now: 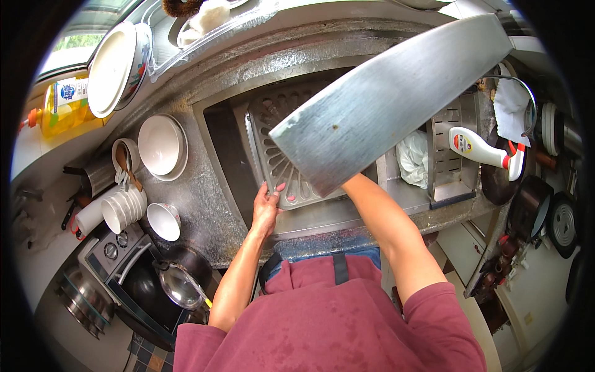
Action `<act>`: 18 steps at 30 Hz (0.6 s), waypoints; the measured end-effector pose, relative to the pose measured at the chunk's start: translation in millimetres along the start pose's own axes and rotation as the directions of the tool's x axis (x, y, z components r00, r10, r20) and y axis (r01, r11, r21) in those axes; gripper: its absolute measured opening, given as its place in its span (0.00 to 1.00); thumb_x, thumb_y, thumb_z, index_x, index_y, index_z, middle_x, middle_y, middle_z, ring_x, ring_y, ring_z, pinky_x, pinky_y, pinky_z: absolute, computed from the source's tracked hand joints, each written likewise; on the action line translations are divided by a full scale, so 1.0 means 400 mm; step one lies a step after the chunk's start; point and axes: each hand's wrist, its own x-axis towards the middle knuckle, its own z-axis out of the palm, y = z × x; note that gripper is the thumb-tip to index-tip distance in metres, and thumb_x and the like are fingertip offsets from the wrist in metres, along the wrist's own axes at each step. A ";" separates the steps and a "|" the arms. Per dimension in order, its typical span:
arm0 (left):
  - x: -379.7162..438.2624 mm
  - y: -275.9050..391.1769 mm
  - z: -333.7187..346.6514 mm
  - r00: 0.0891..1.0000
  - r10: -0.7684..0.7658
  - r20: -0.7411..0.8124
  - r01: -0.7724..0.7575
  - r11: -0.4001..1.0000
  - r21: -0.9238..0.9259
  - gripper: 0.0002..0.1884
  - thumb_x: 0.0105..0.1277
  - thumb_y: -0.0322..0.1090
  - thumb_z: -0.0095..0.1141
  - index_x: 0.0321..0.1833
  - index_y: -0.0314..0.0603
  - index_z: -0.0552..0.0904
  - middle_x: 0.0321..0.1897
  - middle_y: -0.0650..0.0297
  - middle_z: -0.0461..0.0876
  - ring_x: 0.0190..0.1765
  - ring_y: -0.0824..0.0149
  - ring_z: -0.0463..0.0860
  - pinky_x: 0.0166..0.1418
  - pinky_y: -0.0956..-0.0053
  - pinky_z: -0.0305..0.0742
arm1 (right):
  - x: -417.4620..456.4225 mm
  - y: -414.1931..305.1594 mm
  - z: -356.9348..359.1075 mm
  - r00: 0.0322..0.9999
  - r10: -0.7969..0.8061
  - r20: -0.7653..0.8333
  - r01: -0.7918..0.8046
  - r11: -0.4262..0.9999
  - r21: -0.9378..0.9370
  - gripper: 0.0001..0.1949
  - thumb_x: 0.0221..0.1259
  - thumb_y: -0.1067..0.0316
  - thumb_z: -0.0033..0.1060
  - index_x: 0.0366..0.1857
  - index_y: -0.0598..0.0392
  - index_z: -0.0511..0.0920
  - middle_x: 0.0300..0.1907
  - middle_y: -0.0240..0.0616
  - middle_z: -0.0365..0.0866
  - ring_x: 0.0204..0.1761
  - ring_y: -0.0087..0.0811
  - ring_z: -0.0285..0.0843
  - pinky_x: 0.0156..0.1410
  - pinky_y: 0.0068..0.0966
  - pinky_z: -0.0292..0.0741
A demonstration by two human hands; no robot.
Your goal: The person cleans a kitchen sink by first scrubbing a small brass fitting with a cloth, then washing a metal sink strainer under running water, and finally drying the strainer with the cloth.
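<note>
At its near left corner, a slotted metal tray (265,158) in the sink is gripped by my left hand (266,209). Pink spots, which look like fingertips, show at slots near that corner. My right forearm reaches towards the tray's right part, but my right hand is hidden under a broad brushed-metal slab (390,97). The slab is close to the camera and crosses the view from upper right to centre; what it belongs to cannot be told. The steel sink (223,158) lies before me.
Left of the sink stand white bowls (160,144), a stack of small bowls (123,209) and a single bowl (163,222). A slotted steel rack (453,153) holds a spray bottle (479,146) at right, beside a white plastic bag (413,158). Yellow liquid fills a bottle (65,109) by the window.
</note>
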 end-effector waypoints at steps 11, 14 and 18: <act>0.006 -0.019 -0.003 0.987 -0.109 -0.120 0.009 0.774 -0.633 0.21 0.83 0.44 0.45 0.69 0.37 0.70 0.64 0.50 0.78 0.62 0.50 0.81 0.67 0.54 0.79 | -0.012 -0.165 0.107 0.937 0.310 0.162 -0.350 0.828 0.438 0.15 0.61 0.65 0.65 0.52 0.52 0.80 0.56 0.57 0.75 0.50 0.60 0.81 0.57 0.51 0.80; 0.032 -0.039 -0.043 0.982 -0.097 -0.162 -0.024 0.788 -0.615 0.25 0.82 0.50 0.46 0.69 0.35 0.72 0.64 0.51 0.79 0.62 0.51 0.81 0.68 0.55 0.78 | -0.034 -0.241 0.123 0.874 0.254 0.415 -0.482 0.342 0.807 0.11 0.64 0.60 0.65 0.43 0.54 0.81 0.40 0.54 0.83 0.44 0.56 0.84 0.50 0.47 0.80; 0.049 -0.047 -0.059 0.983 -0.176 -0.057 0.105 0.783 -0.613 0.31 0.82 0.57 0.40 0.67 0.31 0.73 0.65 0.49 0.78 0.67 0.46 0.78 0.74 0.50 0.71 | -0.111 -0.378 0.116 0.995 0.100 -0.005 -0.051 0.548 0.835 0.07 0.69 0.66 0.59 0.41 0.58 0.76 0.32 0.48 0.84 0.36 0.52 0.85 0.38 0.45 0.77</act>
